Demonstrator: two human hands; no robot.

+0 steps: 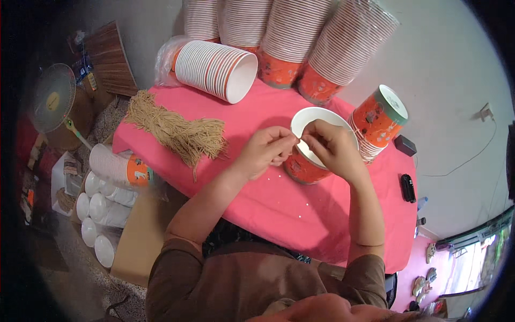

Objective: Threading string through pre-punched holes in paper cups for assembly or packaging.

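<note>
A paper bucket (307,170), white inside with a red printed outside, stands upright on the pink-covered table in front of me. My left hand (268,149) is at its near left rim, thumb and fingers pinched together. Over the bucket's mouth, my right hand (333,147) also pinches, its fingertips close to the left ones. Something tiny and brownish shows between the fingertips, too small to name. To the left lies a thick bundle of tan cords (177,129), touched by neither hand.
Wrapped stacks of paper buckets (292,45) line the back, and another stack (214,70) lies on its side. At right stand an upside-down stack (378,121) and a black object (408,188). A carton of buckets (139,236) sits on the floor beside a fan (53,99).
</note>
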